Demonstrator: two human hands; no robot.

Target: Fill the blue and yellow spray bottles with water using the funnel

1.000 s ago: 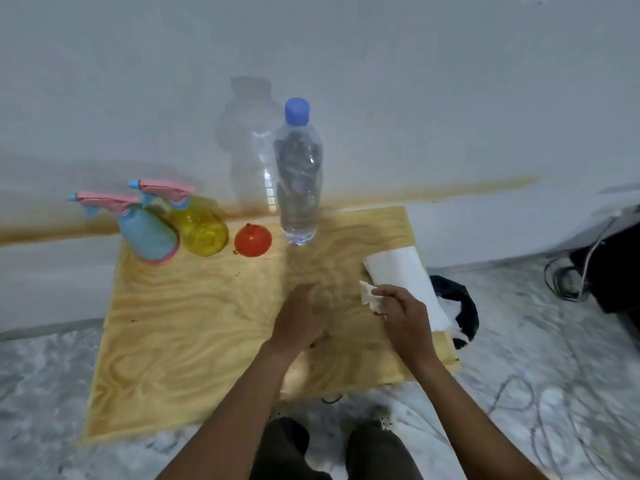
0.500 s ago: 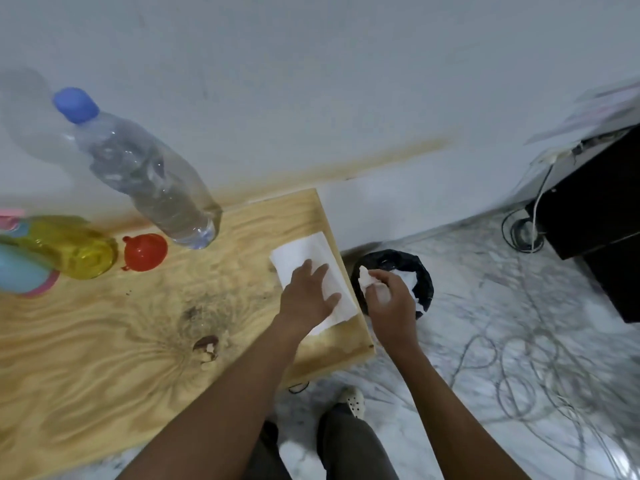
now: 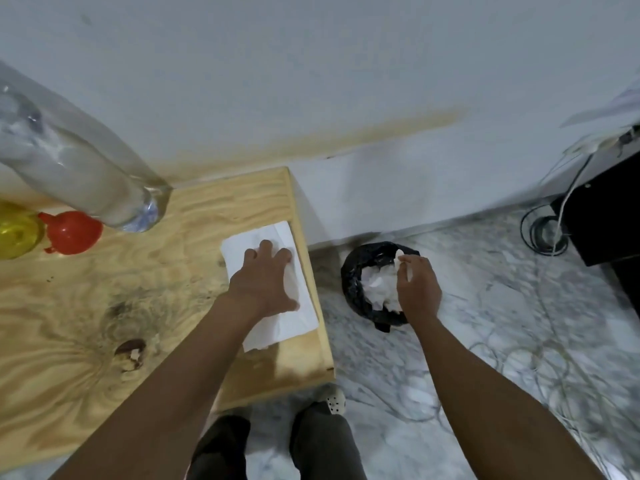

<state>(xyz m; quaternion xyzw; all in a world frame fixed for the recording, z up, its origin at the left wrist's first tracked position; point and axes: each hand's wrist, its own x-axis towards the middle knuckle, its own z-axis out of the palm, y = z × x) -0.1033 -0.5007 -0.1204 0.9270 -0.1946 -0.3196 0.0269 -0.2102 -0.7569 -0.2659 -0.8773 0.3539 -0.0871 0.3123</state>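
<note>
The yellow spray bottle (image 3: 15, 233) shows only partly at the left edge of the wooden table (image 3: 104, 292); the blue one is out of frame. Beside the yellow bottle sits the red funnel (image 3: 74, 232), and the big clear water bottle (image 3: 86, 181) stands behind it. My left hand (image 3: 265, 284) rests flat with spread fingers on a white tissue sheet (image 3: 280, 323) near the table's right edge. My right hand (image 3: 417, 284) hovers over the black-lined bin (image 3: 351, 275) on the floor, its fingertips pinching a small crumpled tissue (image 3: 400, 253).
The bin holds other crumpled white tissues (image 3: 379, 285). Cables (image 3: 543, 233) trail across the marble floor to the right, beside a black box (image 3: 609, 209). A white wall runs behind the table. My legs and a shoe (image 3: 334, 403) are below the table's front edge.
The view has swung further right. My right hand has carried the crumpled tissue from beside the table to above the bin. My left hand stays on the tissue sheet.
</note>
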